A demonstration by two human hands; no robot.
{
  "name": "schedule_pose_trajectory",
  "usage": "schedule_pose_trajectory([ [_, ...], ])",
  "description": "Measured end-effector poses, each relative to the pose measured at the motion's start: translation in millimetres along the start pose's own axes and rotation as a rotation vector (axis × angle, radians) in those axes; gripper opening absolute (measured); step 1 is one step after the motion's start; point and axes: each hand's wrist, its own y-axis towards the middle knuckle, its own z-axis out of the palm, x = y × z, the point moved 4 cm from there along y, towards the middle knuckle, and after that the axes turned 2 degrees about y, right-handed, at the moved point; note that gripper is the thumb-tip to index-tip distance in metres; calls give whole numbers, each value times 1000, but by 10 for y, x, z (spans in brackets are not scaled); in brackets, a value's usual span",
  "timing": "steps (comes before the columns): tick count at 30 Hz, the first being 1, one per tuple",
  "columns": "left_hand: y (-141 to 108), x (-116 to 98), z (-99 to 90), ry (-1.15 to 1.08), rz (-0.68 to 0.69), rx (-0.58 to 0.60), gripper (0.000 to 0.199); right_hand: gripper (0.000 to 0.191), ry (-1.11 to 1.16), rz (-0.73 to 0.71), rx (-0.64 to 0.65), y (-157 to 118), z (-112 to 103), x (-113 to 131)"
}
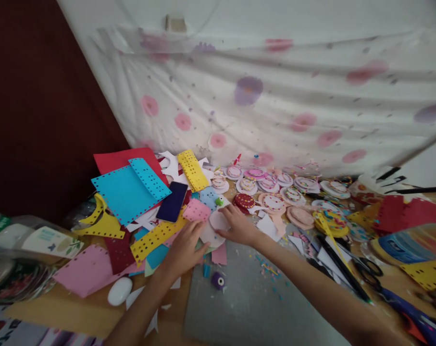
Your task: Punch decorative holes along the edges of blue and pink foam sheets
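Observation:
My right hand point(236, 225) reaches in over the pile of craft paper, with thumb and fingers around the edge of a white paper disc point(218, 221). Just left of it, my left hand point(186, 247) lies with its fingers stretched and thumb apart, fingertips at a pink punched piece point(196, 210). A larger pale sheet point(207, 234) shows between the two hands. Beyond them are a light blue punched piece point(208, 197) and a small green bead with an eye point(219, 200). A purple eyed bead point(218, 280) rests on the grey mat point(246, 307) nearer to me.
Layered paper discs point(271, 202) fill the back. At left lie blue punched sheets point(120, 192), a dark phone point(172, 202), a white oval object point(120, 291) and plastic containers point(41, 240). Black-handled scissors point(368, 271), a pen point(343, 269) and a clear jar point(412, 242) are at right.

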Motion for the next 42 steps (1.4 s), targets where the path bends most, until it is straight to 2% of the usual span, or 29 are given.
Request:
schedule_pose_trajectory([
  [3,108,57,194,5,-74,44,77,40,21,-1,7,-106,68,4],
  [5,173,76,239,-40,-83,61,81,25,44,23,-20,-133,42,-34],
  [7,224,79,233,-91,-68,67,75,15,61,80,-76,-174,-42,-99],
  [13,399,185,161,-218,-111,-39,61,21,102,299,-239,-506,-294,-326],
  [17,509,285,95,-313,-196,-127,40,25,175,312,-225,-707,-224,-381],
  [20,516,295,-52,-337,-246,-202,29,24,237,293,-207,-789,-115,-371],
  [25,386,228,-310,-405,-279,-293,35,37,332,250,-309,-858,-105,-251],
  [29,250,47,-340,-514,-275,-300,45,46,470,197,-402,-880,-148,-30],
  [32,180,-229,-256,-609,-246,-241,50,51,633,182,-404,-878,-130,151],
  [35,102,-530,-171,-674,-214,-147,48,43,774,198,-363,-904,-140,273],
  [37,2,-660,-180,-697,-206,-97,47,41,838,215,-336,-953,-191,299],
  [39,-172,-689,-284,-710,-212,-76,47,43,880,241,-335,-1018,-274,273],
  [42,-602,-547,-622,-676,-240,-106,44,46,908,299,-359,-1100,-410,165],
])
